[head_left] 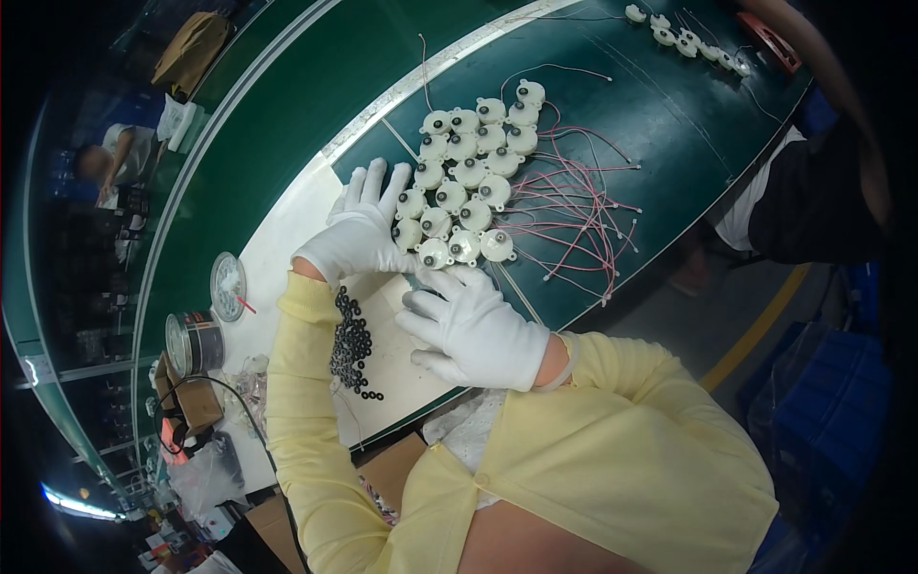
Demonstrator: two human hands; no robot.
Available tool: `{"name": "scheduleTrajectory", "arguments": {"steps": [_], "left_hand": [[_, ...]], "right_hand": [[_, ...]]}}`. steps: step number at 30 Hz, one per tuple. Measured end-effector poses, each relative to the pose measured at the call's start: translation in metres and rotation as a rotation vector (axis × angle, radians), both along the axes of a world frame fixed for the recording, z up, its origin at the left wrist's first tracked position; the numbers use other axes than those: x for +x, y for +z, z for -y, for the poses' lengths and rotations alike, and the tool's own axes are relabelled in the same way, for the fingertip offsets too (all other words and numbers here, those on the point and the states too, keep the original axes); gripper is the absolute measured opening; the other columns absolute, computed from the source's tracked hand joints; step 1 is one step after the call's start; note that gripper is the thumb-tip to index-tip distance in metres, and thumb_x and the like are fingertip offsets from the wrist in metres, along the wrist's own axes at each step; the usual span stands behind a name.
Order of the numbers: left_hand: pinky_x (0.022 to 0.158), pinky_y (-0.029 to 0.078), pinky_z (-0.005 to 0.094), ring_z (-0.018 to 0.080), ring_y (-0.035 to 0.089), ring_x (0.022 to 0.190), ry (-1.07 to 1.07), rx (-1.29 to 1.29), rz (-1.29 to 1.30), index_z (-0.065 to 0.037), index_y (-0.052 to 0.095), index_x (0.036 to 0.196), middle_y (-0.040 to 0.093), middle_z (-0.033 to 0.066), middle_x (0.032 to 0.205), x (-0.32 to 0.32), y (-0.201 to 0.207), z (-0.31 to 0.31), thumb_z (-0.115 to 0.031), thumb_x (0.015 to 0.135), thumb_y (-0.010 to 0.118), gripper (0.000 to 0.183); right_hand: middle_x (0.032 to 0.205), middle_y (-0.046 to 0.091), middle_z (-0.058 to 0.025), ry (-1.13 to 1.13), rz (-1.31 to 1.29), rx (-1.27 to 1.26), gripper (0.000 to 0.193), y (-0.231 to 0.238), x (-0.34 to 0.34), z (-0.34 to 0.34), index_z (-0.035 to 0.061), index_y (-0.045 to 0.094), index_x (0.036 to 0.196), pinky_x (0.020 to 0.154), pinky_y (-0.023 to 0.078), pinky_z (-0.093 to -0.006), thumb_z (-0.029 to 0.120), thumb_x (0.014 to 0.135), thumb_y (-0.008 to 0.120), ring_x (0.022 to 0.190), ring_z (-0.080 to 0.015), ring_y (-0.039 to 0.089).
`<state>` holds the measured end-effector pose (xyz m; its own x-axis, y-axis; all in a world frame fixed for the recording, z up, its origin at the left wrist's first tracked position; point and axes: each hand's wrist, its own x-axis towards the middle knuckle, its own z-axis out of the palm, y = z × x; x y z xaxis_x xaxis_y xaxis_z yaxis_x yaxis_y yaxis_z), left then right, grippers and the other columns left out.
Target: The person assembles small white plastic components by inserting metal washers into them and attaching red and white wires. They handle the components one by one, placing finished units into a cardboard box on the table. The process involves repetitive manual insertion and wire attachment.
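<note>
Several small round cream-coloured motors [462,146], each with a dark knob on top, stand close together in rows on the green table. Their thin red and white leads [583,215] fan out tangled to the right. In a white glove, my left hand [363,230] lies along the left edge of the group, fingers spread, its thumb near the lowest motors. My right hand [478,330], also gloved, rests just below the group with fingers apart and fingertips close to the bottom row. Neither hand visibly holds anything. Small black rings [351,344] lie heaped between my forearms.
To the left stand a metal can [194,343] and a clear round dish [229,285] of whitish material. A black cable [251,416] runs beside my left sleeve. More motors [687,40] lie at the far right, near another person's arm [841,96]. A green conveyor belt [239,143] runs behind.
</note>
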<state>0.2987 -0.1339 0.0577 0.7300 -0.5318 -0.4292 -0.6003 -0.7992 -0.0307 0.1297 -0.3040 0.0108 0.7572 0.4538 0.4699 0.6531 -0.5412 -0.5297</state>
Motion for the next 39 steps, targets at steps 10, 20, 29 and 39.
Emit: {"name": "scheduleTrajectory", "arguments": {"steps": [10,20,29,39], "left_hand": [[0.128,0.013,0.0576,0.0517,0.011,0.159,-0.067,-0.098,0.001,-0.01,0.014,0.17,0.014,0.0272,0.172,0.035,-0.015,0.035,-0.089,0.055,0.079,0.153],[0.126,0.019,0.0553,0.0493,0.019,0.156,-0.192,-0.14,0.042,-0.002,0.019,0.167,0.018,0.0275,0.17,0.072,-0.008,0.165,-0.087,0.061,0.077,0.148],[0.12,0.034,0.0525,0.0391,0.042,0.147,-0.223,-0.39,0.193,-0.001,0.044,0.155,0.043,0.0221,0.16,0.067,-0.013,0.294,-0.079,0.084,0.062,0.107],[0.115,0.043,0.0391,0.0324,0.056,0.138,0.159,-0.93,0.086,-0.006,0.054,0.151,0.059,0.0184,0.151,0.145,-0.013,0.231,-0.058,0.101,0.054,0.072]], "right_hand": [[0.12,0.066,-0.0087,-0.048,0.026,-0.039,0.04,0.003,0.019,0.04,0.0105,0.067,0.117,0.099,0.045,-0.0486,0.038,0.088,0.071,0.129,-0.0324,0.056],[0.106,0.073,-0.0112,0.022,0.1,-0.009,0.022,0.011,0.06,0.178,0.0095,0.078,0.104,0.083,0.057,-0.041,0.023,0.087,0.074,0.098,-0.0301,0.071],[0.093,0.075,-0.0108,-0.512,0.355,0.021,0.024,0.014,0.018,0.202,0.0082,0.077,0.105,0.079,0.056,-0.0445,0.013,0.081,0.077,0.085,-0.0324,0.072],[0.085,0.076,-0.0112,-0.555,0.302,0.074,0.018,0.01,0.017,0.172,0.006,0.076,0.097,0.074,0.056,-0.0419,0.011,0.08,0.078,0.084,-0.0307,0.074]]}}
